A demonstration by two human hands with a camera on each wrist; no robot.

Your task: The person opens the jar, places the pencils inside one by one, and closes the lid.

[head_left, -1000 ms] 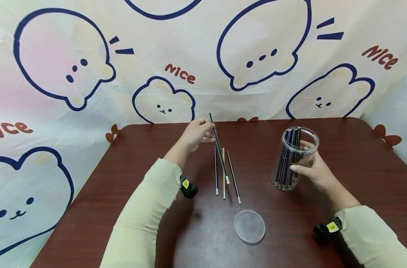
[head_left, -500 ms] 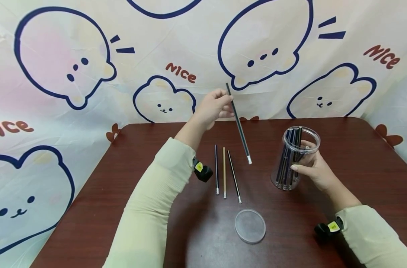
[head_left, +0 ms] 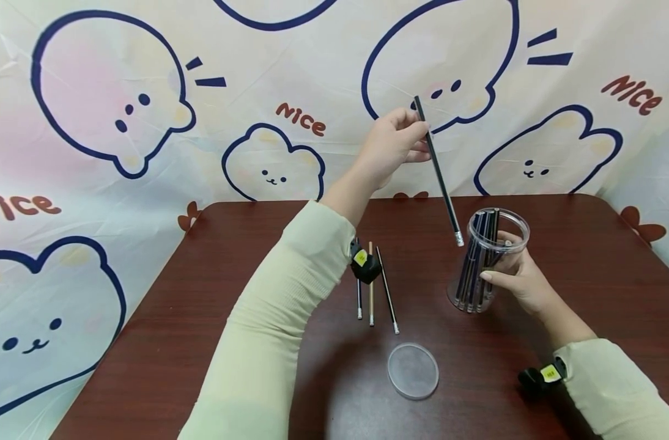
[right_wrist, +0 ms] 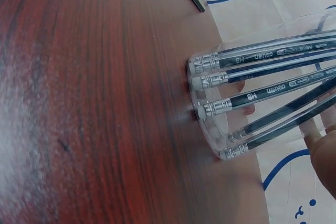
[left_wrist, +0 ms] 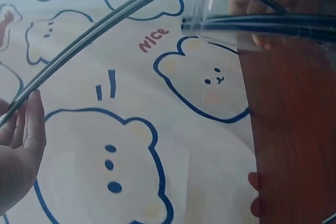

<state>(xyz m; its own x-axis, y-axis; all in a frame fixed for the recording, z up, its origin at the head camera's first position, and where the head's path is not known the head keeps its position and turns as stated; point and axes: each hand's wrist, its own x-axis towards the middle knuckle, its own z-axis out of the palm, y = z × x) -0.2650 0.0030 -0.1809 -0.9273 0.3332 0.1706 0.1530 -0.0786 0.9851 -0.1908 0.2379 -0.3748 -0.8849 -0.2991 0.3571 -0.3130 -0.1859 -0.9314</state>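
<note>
Pale-green sleeves [head_left: 271, 318] come in from the near edge, each with a black wrist camera [head_left: 534, 382] at the cuff, its yellow label [head_left: 550, 373] marked too small to read. On the reddish-brown table [head_left: 158, 342] lies a clear round lid [head_left: 413, 371]. Just beyond it, three loose pencils [head_left: 371, 304] lie side by side, one dark blue, one tan and one black, their metal-banded eraser ends toward the person. To their right, the right hand [head_left: 524, 282] is curled round a transparent jar [head_left: 499, 250], thumb on the near side. Inside lean jar pencils [head_left: 476, 263], dark and glossy, with silvery bands and pale erasers down at the base; in the right wrist view some barrels read "HB", beside an upside-down brand word I cannot make out for certain. Higher up, the left hand [head_left: 396, 142] pinches a raised pencil [head_left: 438, 171] between thumb and fingers near its upper end. Greenish black, with a silvery band, it slants in the air, eraser end lowest and just beside the jar's mouth. Farthest off hangs a pastel cloth [head_left: 345, 61] printed with navy-outlined cartoon animals and "Nice" in rust-red letters.
</note>
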